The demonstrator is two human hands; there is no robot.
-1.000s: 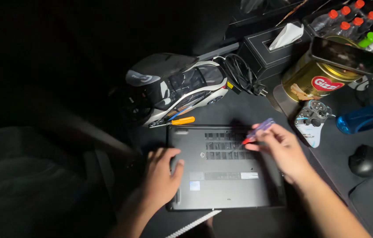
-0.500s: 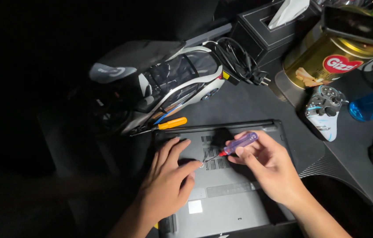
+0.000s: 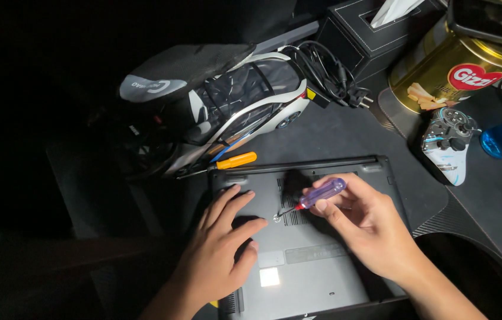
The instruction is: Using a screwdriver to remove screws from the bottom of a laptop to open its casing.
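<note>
Head view: laptop [image 3: 310,261] lies upside down on dark bench [image 3: 346,133], bottom cover still on. Left hand [image 3: 218,252] flat on cover, fingers spread. Right hand [image 3: 369,228] fingers pinch purple screwdriver [image 3: 316,195], tip on screw near vent. Orange screwdriver [image 3: 230,161], toy car [image 3: 239,112], game controller [image 3: 448,142], gold tin [image 3: 458,71] close by; nothing blocks.

Laptop [image 3: 322,261] upside down at the desk's [image 3: 346,133] near edge, left hand [image 3: 218,252] flat on its left half, right hand [image 3: 369,228] over its middle, screwdriver [image 3: 313,197] tip down on the base. Second screwdriver [image 3: 227,163] just behind the laptop's far left corner. Game controller [image 3: 448,142] to the right; tin [image 3: 452,74] behind it.
</note>
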